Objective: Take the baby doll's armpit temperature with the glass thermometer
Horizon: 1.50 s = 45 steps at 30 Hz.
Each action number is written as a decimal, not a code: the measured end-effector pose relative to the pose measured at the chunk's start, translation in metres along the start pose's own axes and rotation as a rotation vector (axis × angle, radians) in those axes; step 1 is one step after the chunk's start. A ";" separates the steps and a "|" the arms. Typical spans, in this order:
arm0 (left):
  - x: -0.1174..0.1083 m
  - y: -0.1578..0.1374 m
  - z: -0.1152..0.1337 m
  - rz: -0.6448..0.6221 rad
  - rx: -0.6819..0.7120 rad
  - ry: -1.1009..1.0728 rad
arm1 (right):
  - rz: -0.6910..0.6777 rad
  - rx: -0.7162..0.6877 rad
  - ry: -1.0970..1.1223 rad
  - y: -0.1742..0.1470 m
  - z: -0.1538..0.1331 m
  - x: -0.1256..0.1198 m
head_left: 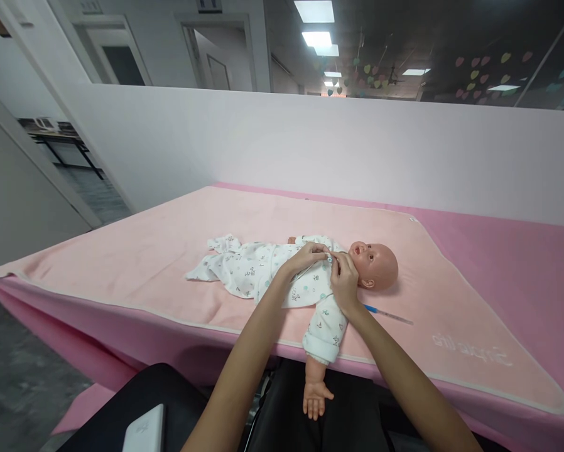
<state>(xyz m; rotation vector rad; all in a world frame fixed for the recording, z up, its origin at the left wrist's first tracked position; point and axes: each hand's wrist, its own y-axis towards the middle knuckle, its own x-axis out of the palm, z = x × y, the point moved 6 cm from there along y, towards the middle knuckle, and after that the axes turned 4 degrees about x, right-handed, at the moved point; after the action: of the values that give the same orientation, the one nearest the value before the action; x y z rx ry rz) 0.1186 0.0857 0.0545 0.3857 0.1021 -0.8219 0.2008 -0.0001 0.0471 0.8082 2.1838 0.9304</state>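
Observation:
A baby doll (380, 267) lies on its back, its head to the right. It wears a white printed baby outfit (249, 267) with long sleeves, and the leg ends lie flat to the left. At the upper chest, close under the chin, my left hand (309, 256) pinches the outfit's fabric. Beside it, my right hand (344, 279) is closed on the outfit near the neckline, fingertips almost meeting the left ones. A small bit of fabric shows between them; any fastener is too small to make out. The doll's near arm (314, 383) hangs past the table edge, palm up.
A thin blue-and-grey stick-like item (389, 314) lies by my right wrist. Under the doll is a peach mat (141, 251) over a pink cloth (536, 263). A white wall (310, 150) with glass above stands behind. A white box-like object (144, 430) rests at lower left.

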 end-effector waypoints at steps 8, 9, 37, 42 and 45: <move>-0.001 0.000 0.000 0.031 -0.015 -0.046 | 0.027 0.008 0.002 0.001 -0.003 -0.002; -0.001 0.001 0.000 0.037 -0.014 -0.053 | 0.020 0.009 0.005 0.001 -0.003 -0.002; -0.003 -0.015 0.006 0.116 -0.006 0.086 | 0.009 -0.028 -0.055 -0.001 -0.005 -0.002; -0.006 -0.052 0.016 0.294 0.154 0.474 | -0.152 -0.244 -0.117 -0.004 -0.021 0.010; -0.006 -0.070 0.017 0.400 0.213 0.674 | -0.216 -0.327 -0.192 -0.004 -0.027 0.021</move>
<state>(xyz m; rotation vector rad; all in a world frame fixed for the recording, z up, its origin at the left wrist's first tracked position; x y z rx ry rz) 0.0621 0.0407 0.0510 0.8458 0.5490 -0.2810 0.1677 0.0024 0.0529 0.4733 1.8471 1.0188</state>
